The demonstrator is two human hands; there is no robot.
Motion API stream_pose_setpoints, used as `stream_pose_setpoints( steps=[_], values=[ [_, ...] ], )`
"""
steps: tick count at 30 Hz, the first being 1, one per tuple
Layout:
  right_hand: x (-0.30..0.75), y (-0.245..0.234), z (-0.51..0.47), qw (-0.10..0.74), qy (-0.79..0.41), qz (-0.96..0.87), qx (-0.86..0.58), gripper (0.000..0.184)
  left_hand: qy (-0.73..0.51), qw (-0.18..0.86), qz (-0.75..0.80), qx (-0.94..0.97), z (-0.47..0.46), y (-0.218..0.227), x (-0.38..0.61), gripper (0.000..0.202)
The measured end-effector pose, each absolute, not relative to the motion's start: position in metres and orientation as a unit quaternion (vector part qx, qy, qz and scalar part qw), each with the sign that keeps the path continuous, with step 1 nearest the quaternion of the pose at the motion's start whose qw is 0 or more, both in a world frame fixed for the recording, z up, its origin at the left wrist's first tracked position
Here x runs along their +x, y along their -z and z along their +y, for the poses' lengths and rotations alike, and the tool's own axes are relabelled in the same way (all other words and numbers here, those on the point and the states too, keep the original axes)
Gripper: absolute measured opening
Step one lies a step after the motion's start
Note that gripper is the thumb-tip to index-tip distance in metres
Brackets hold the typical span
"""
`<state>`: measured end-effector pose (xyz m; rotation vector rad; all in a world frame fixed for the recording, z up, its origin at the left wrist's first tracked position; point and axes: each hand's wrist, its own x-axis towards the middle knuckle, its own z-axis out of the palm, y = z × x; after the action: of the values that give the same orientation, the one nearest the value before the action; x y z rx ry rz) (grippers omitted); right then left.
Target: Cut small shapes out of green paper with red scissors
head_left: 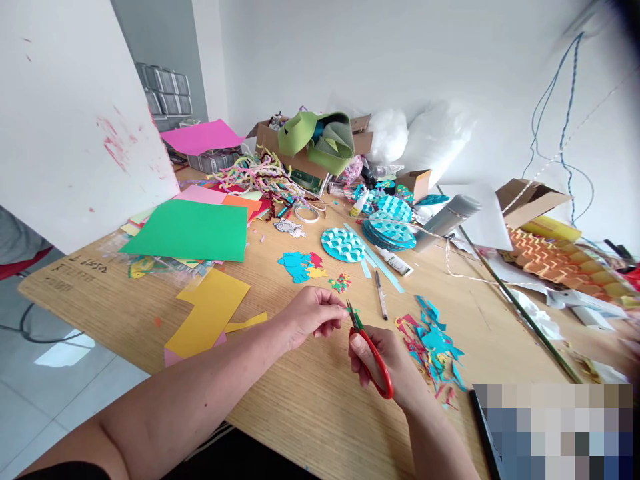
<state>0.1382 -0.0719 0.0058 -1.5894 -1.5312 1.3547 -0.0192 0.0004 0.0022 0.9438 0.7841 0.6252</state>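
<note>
My right hand (387, 363) grips red-handled scissors (371, 357), blades pointing up and away, nearly closed at the tip. My left hand (313, 315) pinches a tiny green paper scrap (347, 309) right at the blade tips. Both hands hover over the wooden table (310, 400) near its front edge. Blue and red paper cuttings (434, 347) lie just right of my right hand. A black pen (381, 295) lies beyond the scissors.
Yellow paper (209, 311) and a green sheet (193, 230) lie to the left. Blue paper fish shapes (300, 265), blue wave-pattern discs (343, 244), a glue tube (395, 261), cardboard boxes (305, 157) and an orange folded paper piece (560, 260) crowd the back and right.
</note>
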Motion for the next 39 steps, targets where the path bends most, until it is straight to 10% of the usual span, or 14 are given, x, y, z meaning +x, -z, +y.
stream_pose_setpoints(
  steps=[39],
  values=[
    [0.1407, -0.0077, -0.0731, 0.250, -0.487, -0.579, -0.604, 0.046, -0.292, 0.771, 0.371, 0.429, 0.0020, -0.0008, -0.0196, 0.017]
  ],
)
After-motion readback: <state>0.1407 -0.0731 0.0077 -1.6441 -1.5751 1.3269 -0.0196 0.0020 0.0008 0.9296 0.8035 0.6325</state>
